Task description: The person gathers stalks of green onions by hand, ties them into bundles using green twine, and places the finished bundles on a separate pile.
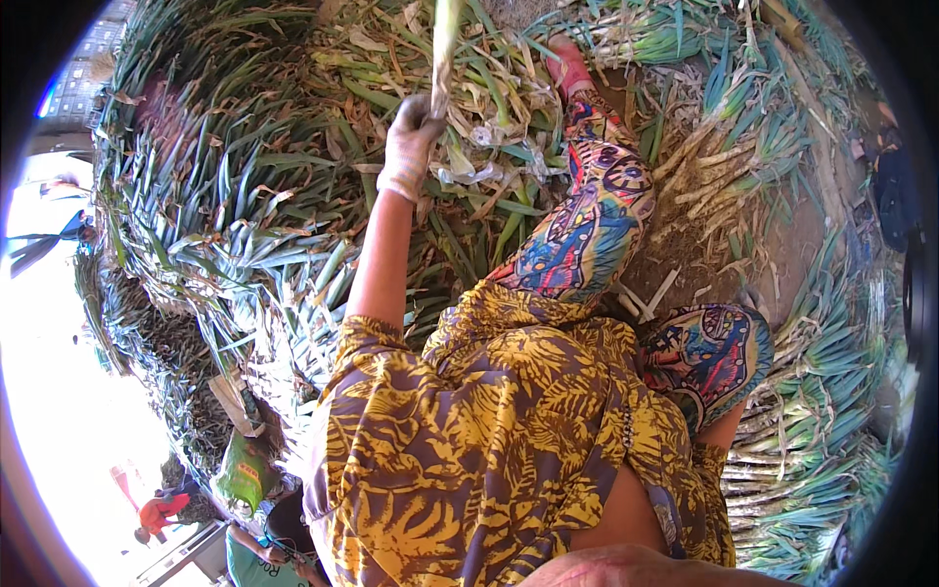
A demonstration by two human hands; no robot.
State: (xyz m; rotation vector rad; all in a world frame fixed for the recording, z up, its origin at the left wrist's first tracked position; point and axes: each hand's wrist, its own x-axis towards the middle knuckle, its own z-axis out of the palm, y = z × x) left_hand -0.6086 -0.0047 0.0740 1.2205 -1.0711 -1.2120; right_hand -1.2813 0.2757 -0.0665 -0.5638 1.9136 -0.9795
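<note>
My left hand (414,136), in a pale glove with dark fingers, grips the end of a long green onion or leek stalk (444,59). The stalk points away from me, blurred at its far part. Beneath it lies a heap of loose leaves and peelings (506,110). My right forearm (722,433) passes behind my bent, patterned trouser knee (711,352). A small greyish shape (750,297) past that knee may be part of my right hand; what it holds is hidden. Trimmed pale stalks (711,176) lie beyond it on the soil.
Dense green leaves (242,183) are piled on the left. Bundled stalks (792,440) line the right side, with another bundle (660,40) at the top. Cut pieces (653,297) lie between my legs. A green bag (246,469) and another person (257,554) are at lower left.
</note>
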